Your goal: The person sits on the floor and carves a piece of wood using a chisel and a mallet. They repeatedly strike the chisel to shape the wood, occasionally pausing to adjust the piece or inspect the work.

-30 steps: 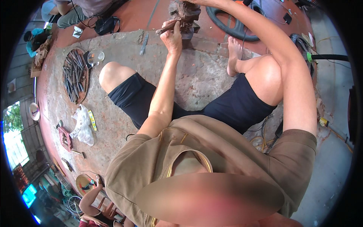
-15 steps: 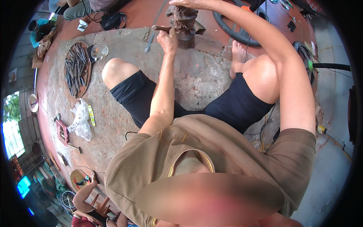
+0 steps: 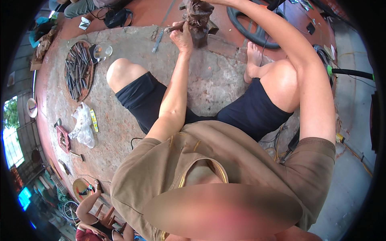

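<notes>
The brown tool [image 3: 174, 28] could slip and scratch the carving [image 3: 199, 24], if the left hand [image 3: 182, 39], closed around it, loosens. The right hand [image 3: 218, 1] is cut by the upper edge; I cannot tell its state. The carving stands at the grey slab's [image 3: 209, 76] far edge, dark brown, deeply curled above, smoother below.

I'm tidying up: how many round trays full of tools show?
1: the round tray, left of the left hand and, in the picture, above the plastic bag. Others may be hidden.
</notes>
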`<state>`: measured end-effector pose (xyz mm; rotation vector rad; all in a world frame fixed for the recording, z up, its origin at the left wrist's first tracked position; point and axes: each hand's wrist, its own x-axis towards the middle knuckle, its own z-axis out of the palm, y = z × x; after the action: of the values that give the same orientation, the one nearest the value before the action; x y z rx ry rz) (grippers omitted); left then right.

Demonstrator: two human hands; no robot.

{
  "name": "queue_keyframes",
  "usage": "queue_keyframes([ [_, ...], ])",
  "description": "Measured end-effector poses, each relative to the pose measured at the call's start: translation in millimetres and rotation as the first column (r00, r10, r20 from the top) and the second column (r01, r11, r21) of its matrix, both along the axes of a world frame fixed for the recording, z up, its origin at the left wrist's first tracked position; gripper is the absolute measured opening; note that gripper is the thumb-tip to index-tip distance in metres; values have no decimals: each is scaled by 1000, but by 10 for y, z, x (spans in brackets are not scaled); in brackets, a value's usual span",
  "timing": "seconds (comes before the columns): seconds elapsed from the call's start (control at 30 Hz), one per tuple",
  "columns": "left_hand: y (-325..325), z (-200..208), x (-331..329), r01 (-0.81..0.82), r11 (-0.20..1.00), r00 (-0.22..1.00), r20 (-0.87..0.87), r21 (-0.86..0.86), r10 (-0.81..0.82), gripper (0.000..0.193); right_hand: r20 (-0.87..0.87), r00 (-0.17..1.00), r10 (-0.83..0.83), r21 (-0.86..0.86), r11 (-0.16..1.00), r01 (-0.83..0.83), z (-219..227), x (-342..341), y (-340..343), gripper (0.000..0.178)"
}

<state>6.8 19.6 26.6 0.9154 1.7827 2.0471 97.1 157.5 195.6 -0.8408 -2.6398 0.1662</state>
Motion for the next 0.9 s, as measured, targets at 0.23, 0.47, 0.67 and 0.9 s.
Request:
queue_keyframes([
  [0.23, -139, -35, -129, -22, 948, 956, -283, -317, -72, 14, 5, 998, 64, -35, 997, -64, 104, 126, -61, 50],
  [0.47, -183, 91, 112, 70, 996, 997, 35, 54, -72, 9, 32, 954, 297, 105, 948, -299, 34, 268, 131, 46],
  [0.67, -106, -97, 153, 57, 998, 962, -268, 32, -46, 10, -74, 981, 181, -33, 982, -184, 44, 391, 139, 47],
  [0.9, -237, -178, 92, 90, 984, 995, 66, -153, -81, 9, -129, 972, 194, -94, 974, -207, 64, 500, 96, 45],
])
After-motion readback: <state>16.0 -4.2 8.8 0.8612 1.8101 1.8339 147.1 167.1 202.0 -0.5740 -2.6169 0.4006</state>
